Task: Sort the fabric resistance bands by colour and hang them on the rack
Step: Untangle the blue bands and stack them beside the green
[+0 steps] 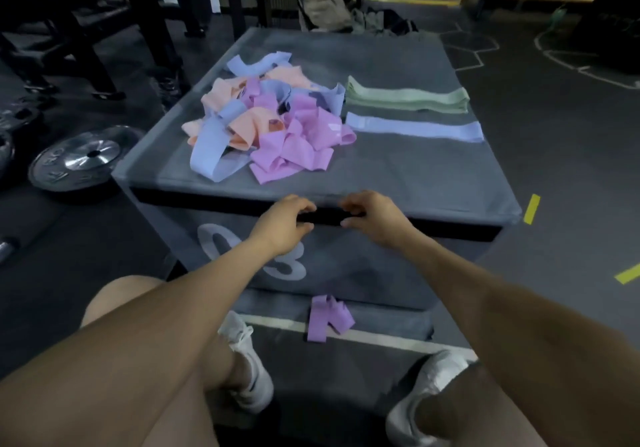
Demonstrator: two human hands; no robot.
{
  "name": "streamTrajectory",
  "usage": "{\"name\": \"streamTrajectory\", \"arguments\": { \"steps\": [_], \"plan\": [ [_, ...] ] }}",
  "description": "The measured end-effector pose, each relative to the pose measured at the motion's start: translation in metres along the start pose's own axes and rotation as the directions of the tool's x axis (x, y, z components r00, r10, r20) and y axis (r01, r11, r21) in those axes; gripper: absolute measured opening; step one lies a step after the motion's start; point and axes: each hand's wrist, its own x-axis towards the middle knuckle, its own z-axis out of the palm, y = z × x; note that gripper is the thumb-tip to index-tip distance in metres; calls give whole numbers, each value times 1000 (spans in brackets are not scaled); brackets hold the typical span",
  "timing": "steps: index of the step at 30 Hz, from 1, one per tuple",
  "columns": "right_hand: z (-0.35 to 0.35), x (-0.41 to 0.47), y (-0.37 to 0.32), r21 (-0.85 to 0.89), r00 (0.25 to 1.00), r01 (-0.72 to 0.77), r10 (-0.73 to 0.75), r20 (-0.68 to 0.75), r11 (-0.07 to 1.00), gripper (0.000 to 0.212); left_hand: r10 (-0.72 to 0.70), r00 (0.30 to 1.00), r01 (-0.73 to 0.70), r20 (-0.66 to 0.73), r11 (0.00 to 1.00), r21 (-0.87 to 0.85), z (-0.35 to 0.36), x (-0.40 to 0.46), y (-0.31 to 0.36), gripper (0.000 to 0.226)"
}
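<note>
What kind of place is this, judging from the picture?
Most likely a gym. A metal weight plate lies on the dark floor, the bands sit on a padded box marked 03, and black equipment frames stand behind. Yellow floor markings fit that too.

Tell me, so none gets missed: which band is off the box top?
The purple band lying down on the lower step between the feet; all others sit on top.
</note>
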Motion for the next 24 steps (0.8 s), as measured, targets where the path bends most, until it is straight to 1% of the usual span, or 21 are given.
{"name": "streamTrajectory", "arguments": {
  "steps": [2, 5, 8, 10, 17, 20, 24],
  "plan": [
    [16, -14, 5, 40, 999, -6, 5, 34, 999, 39, -23, 999, 23, 24, 1000, -7, 13, -13, -5, 34],
    [40, -28, 16, 38, 997, -16, 14, 71, 999, 39, -50, 998, 50, 48, 999, 5, 33, -27, -16, 35],
    [68, -37, 34, 32, 991, -61, 57, 118, 998, 41, -93, 992, 97, 86, 995, -33, 60, -40, -32, 36],
    [88, -40, 49, 25, 986, -92, 88, 138, 995, 41, -115, 987, 119, 114, 993, -28, 78, -46, -45, 36],
    [165, -32, 120, 15, 952, -240, 233, 196, 971, 39, -228, 958, 242, 175, 968, -65, 148, -39, -92, 40],
    [193, -22, 147, -10, 939, -239, 234, 253, 971, 45, -263, 942, 278, 210, 960, -42, 179, -32, -110, 41],
    [222, -10, 179, -44, 921, -261, 262, 287, 964, 48, -312, 908, 328, 279, 944, -12, 216, -20, -130, 41]
  ]
}}
